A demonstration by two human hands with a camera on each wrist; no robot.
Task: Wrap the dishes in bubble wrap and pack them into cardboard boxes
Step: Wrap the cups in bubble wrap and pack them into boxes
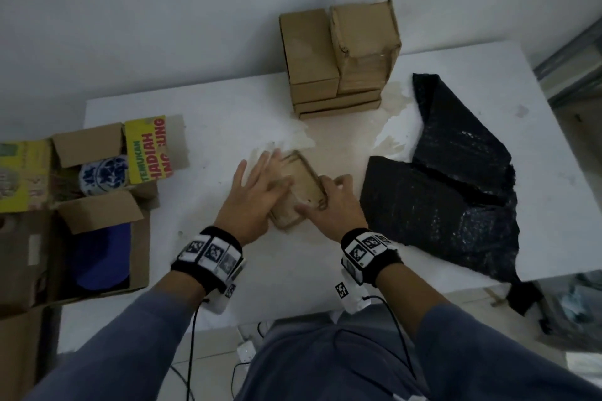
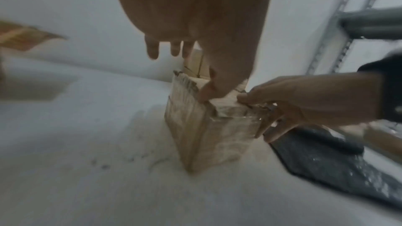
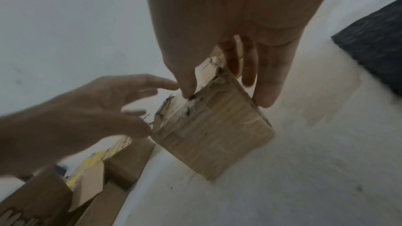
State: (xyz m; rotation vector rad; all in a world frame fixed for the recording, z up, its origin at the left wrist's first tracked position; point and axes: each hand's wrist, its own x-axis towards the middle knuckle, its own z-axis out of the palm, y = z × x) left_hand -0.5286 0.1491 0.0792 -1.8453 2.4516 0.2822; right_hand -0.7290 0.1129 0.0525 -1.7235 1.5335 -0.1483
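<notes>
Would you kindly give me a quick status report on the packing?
Both hands on small cardboard box: left hand pressing flat, right hand gripping its edge. Black bubble wrap lies beside. Nothing obstructing.

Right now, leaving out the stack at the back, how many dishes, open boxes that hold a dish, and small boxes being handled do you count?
Dishes: 2 (blue-and-white bowl, blue dish)
Open cardboard boxes holding a dish: 2
Small worn box being handled: 1
Total: 5
</notes>
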